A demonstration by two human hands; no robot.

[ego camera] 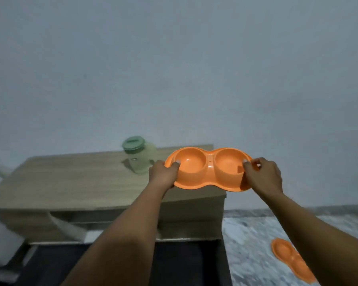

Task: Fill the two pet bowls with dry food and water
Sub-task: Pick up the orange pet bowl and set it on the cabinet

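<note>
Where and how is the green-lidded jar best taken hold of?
Likely around the jar's pale body, below the green lid, approached from the left: it stands upright on the wooden table, and the held orange bowl crowds its right.

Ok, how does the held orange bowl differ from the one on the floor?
The held double bowl is gripped at its ends by the left hand and right hand, beside the wooden table; the floor double bowl lies untouched. The held one is plainly empty; the floor one is blurred, partly behind the right forearm. Both are orange with twin cups.
</note>
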